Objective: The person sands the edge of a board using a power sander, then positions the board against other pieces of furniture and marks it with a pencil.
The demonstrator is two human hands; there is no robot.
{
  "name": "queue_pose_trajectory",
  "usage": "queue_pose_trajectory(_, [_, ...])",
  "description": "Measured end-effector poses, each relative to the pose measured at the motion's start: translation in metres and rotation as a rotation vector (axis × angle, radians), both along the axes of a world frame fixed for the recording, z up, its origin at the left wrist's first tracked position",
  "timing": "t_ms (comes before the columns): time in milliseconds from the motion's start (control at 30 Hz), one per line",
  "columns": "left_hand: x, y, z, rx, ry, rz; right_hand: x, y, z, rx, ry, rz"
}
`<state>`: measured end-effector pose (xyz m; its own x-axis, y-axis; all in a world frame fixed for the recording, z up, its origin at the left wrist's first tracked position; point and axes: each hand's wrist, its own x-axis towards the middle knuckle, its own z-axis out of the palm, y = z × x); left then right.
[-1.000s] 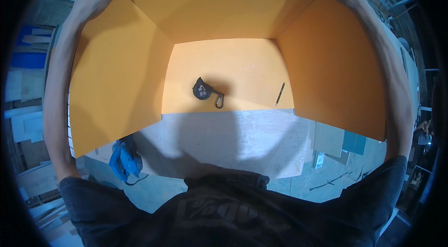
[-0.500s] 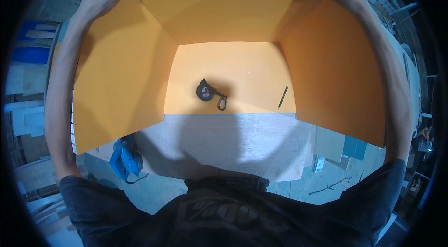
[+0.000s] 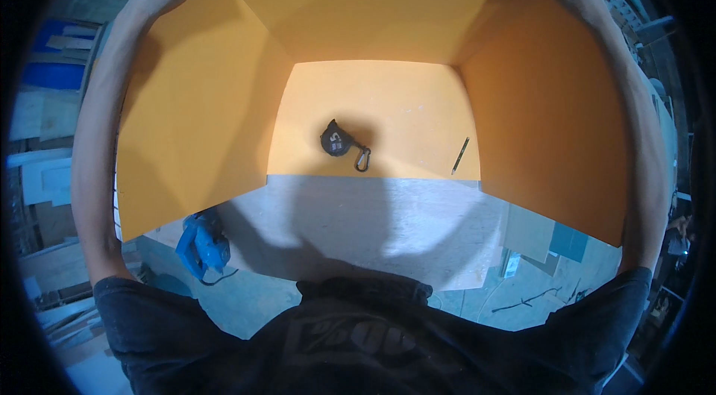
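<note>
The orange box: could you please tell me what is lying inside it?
In the orange box lie a small black object, its carabiner and a slim pen or pencil. The patches of bottom panel directly beneath them are covered, so cannot be seen.

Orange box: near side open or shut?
Open: no panel spans the near side between the left wall and right wall; the floor panel shows uncovered to its near edge.

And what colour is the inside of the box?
The inside of the box is yellow-orange, best seen in the head view.
</note>
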<state>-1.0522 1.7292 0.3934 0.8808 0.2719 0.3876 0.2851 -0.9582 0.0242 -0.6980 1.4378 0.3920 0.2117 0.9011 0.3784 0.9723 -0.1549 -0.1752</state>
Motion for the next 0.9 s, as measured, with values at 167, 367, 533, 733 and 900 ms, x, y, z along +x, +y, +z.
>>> queue_pose_trajectory(167, [0.000, 0.003, 0.001, -0.011, 0.008, -0.066, 0.012, -0.002, -0.006, 0.021, 0.111, -0.013])
queue_pose_trajectory(367, [0.004, 0.008, -0.005, 0.044, -0.033, -0.062, 0.004, -0.007, 0.010, -0.050, 0.050, -0.026])
queue_pose_trajectory(533, [-0.002, 0.033, -0.011, 0.013, 0.044, 0.006, 0.017, -0.003, -0.003, 0.007, 0.118, 0.015])
queue_pose_trajectory(733, [-0.006, 0.021, -0.007, -0.050, 0.023, 0.025, 0.023, -0.001, 0.007, 0.459, 0.909, 0.032])
queue_pose_trajectory(900, [-0.002, 0.020, -0.004, -0.022, 0.051, 0.058, 0.067, 0.012, -0.008, 0.665, 1.193, -0.295])
